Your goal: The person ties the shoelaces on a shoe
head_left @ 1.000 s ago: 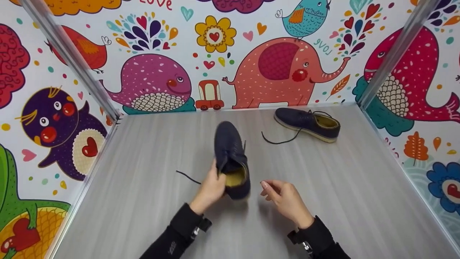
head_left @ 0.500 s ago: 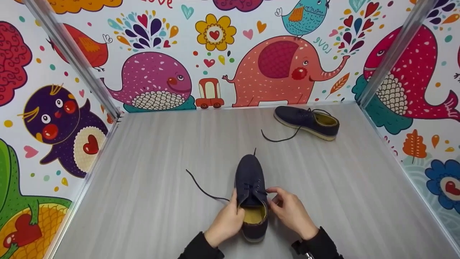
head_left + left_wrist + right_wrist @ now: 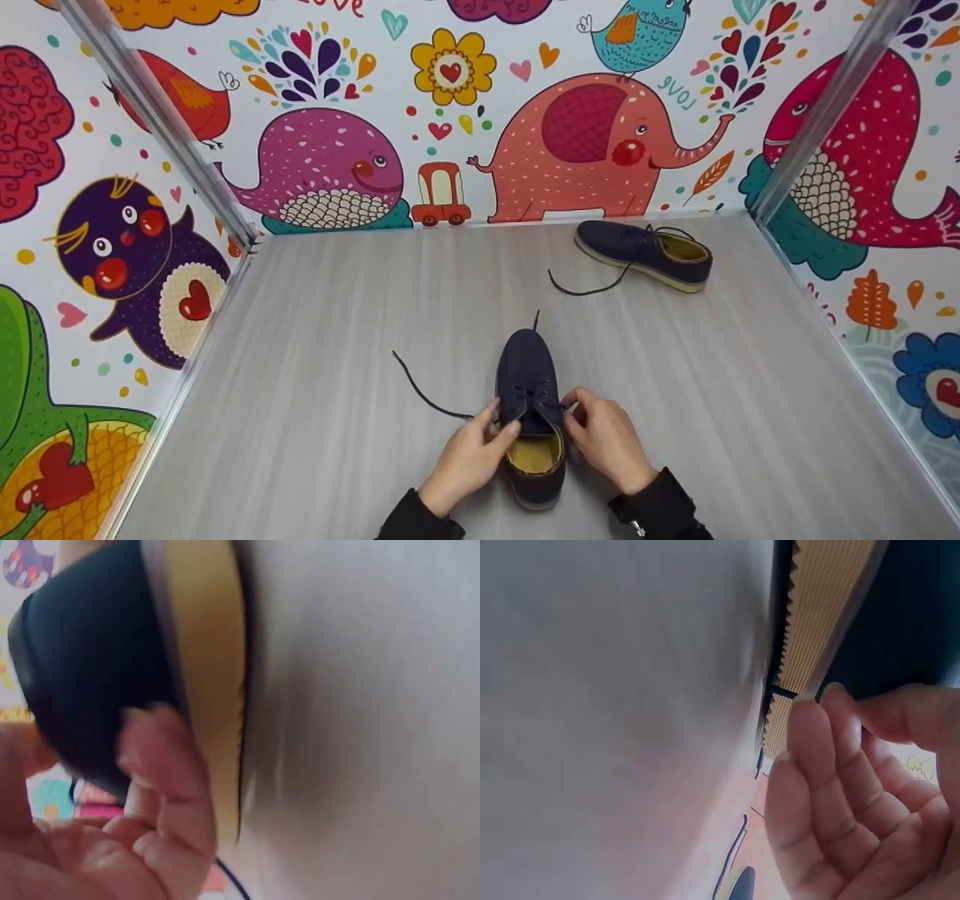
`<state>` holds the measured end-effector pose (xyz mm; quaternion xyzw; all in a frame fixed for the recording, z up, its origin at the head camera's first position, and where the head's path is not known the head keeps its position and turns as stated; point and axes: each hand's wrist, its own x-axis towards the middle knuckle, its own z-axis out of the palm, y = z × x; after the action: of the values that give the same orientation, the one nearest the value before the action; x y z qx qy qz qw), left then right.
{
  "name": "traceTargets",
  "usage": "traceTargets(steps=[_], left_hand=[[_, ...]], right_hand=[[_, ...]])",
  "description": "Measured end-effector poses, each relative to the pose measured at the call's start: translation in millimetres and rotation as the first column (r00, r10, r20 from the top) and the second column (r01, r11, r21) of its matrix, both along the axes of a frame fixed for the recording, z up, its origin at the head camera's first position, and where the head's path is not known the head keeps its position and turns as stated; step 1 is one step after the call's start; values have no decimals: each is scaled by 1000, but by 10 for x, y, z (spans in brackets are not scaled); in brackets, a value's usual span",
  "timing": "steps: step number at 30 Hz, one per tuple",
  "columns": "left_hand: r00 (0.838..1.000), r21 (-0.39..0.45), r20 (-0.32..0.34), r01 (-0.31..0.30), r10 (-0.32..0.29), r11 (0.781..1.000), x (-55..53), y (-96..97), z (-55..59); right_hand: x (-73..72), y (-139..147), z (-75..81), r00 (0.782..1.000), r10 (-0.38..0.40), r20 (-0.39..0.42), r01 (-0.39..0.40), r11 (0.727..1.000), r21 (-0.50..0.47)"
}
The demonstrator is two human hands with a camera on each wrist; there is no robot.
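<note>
A dark navy lace-up shoe (image 3: 526,367) stands on the floor in the head view, its toe pointing away from me and its yellow insole showing. My left hand (image 3: 466,454) holds the shoe's left side, thumb at the collar and curled fingers (image 3: 169,765) against the outer wall. On the other side, my right hand (image 3: 606,439) pinches the right end of the black shoelace (image 3: 783,692) between thumb and fingertips, close to the ribbed sole. The left end of the lace (image 3: 424,394) trails loose over the floor to the left.
A matching navy shoe (image 3: 637,255) lies farther back on the right, with one loose lace (image 3: 589,291) curving across the floor (image 3: 337,322). Printed cartoon walls (image 3: 322,165) enclose the floor at the back and sides. Metal strips run along the corners.
The shoe has come nearer to me and slightly right, and now stands on the floor. My right hand has moved from beside it to the right lace. The left hand has stayed with the shoe.
</note>
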<state>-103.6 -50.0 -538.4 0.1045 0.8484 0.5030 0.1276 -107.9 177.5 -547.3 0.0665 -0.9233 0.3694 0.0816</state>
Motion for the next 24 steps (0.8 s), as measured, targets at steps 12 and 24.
traceTargets(steps=[12, 24], left_hand=[[999, 40, -44, -30, 32, 999, -75, -68, -58], [987, 171, -67, -134, 147, 976, -143, -91, -67]], right_hand=[[-50, -104, 65, 929, -59, -364, 36, 997, -69], [-164, -18, 294, 716, 50, -697, 61, 989, 133]])
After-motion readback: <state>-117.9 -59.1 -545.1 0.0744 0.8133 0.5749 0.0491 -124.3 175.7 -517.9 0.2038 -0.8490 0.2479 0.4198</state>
